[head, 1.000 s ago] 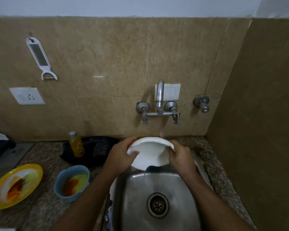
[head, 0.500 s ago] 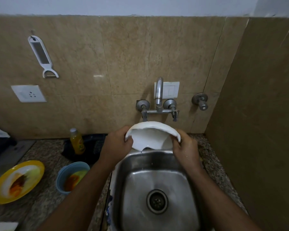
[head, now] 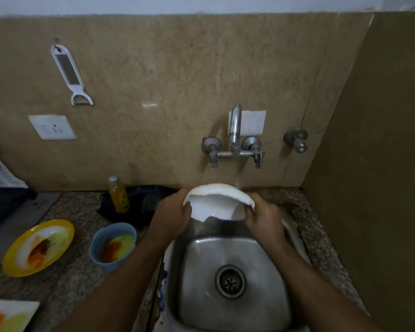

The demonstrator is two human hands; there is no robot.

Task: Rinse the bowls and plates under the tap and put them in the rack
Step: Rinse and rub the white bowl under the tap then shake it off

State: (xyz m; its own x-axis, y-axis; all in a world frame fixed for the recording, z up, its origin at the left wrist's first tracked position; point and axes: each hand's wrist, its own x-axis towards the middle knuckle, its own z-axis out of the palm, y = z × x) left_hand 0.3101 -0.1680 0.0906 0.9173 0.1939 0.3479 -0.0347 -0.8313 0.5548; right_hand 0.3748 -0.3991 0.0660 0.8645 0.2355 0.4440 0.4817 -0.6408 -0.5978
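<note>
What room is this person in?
Most likely a home kitchen: a steel sink with a wall tap, dirty dishes like the yellow plate on the stone counter, and a peeler hung up.

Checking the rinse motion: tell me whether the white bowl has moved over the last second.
Yes. Against the wall tap, the white bowl rose almost level with the tap handles, then dropped back, ending slightly nearer the tap than a second ago.

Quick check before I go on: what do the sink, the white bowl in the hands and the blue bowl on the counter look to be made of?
Sink: stainless steel by its look, brushed grey with soft streaky reflections.
White bowl: smooth, glossy, with a thin rim; melamine, plastic or ceramic, the view cannot settle which.
Blue bowl: probably plastic, with a matte pastel wall and thin rim.
</note>
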